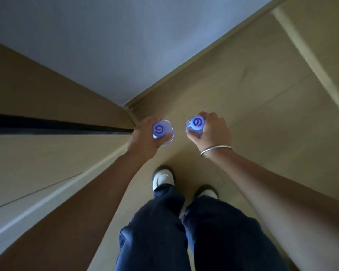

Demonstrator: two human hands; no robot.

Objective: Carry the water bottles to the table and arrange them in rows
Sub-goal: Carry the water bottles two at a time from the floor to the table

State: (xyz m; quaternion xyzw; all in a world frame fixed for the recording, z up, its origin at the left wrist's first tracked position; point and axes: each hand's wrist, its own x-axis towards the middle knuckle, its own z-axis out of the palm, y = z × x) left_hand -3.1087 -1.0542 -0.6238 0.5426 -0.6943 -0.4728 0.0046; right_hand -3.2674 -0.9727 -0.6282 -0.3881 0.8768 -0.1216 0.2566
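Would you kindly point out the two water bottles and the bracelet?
left water bottle (158, 129), head view, on its blue cap.
right water bottle (197, 123), head view, on its blue cap.
bracelet (215, 150), head view, on the metal band at the right wrist.

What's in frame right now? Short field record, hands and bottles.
left hand: grips left bottle near its cap
right hand: grips right bottle near its cap
bottles: clear, upright, seen from above, apart from each other
wrist: metal bangle on right
table: not in view
floor: tan, under both feet
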